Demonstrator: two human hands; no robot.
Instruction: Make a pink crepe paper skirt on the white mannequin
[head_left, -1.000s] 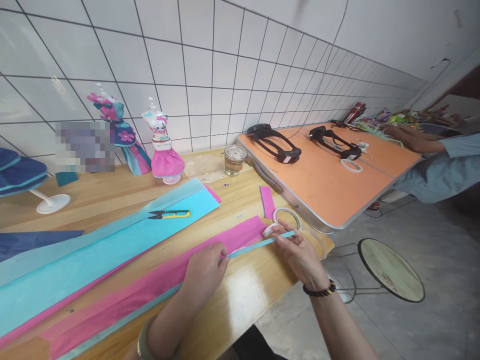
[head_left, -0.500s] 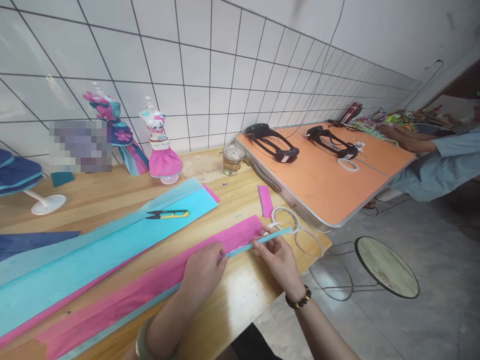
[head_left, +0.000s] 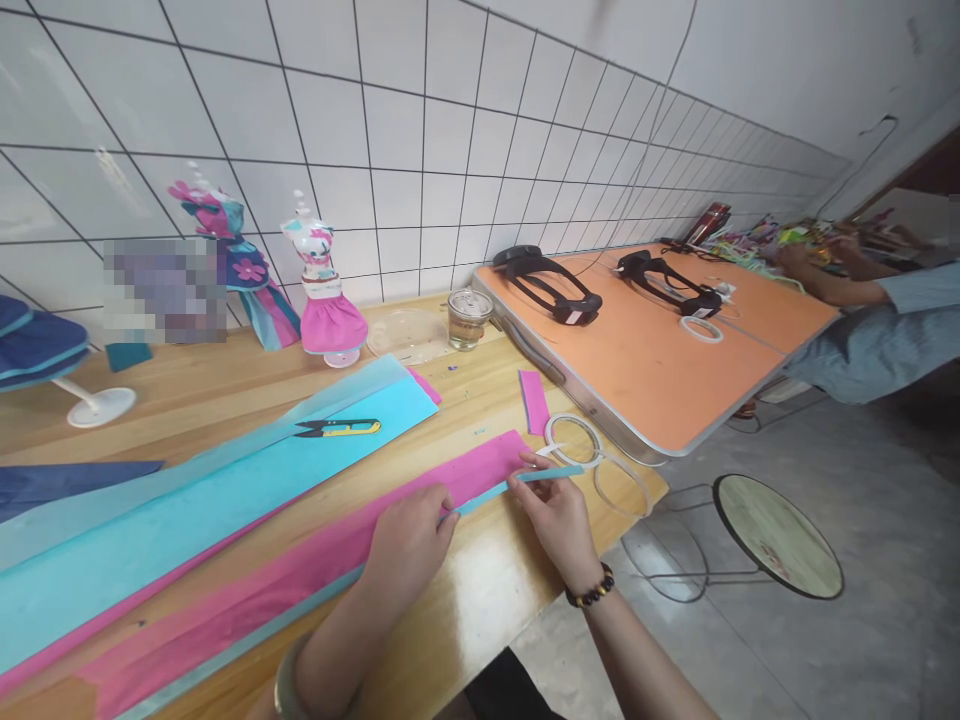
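Observation:
A long pink sheet of thin paper or cloth lies at a slant along the wooden table's front, with a narrow blue strip at its near edge. My left hand is closed, pinching that blue edge against the pink. Farther right, my right hand pinches the blue strip between thumb and fingers, and the strip's free end sticks out past them. Just beyond my right fingers lies a white tape roll. Behind the pink sheet, black-and-yellow thread snips rest on a wide light-blue sheet.
Small dress forms, one in a pink skirt, stand by the wall. A lidded glass is near an orange table holding two black headsets. A stool stands right; another person's arm reaches over the far end.
My right hand has dipped slightly, and the strip's free end has come down nearer the table. My left hand keeps its hold. The view has shifted a little.

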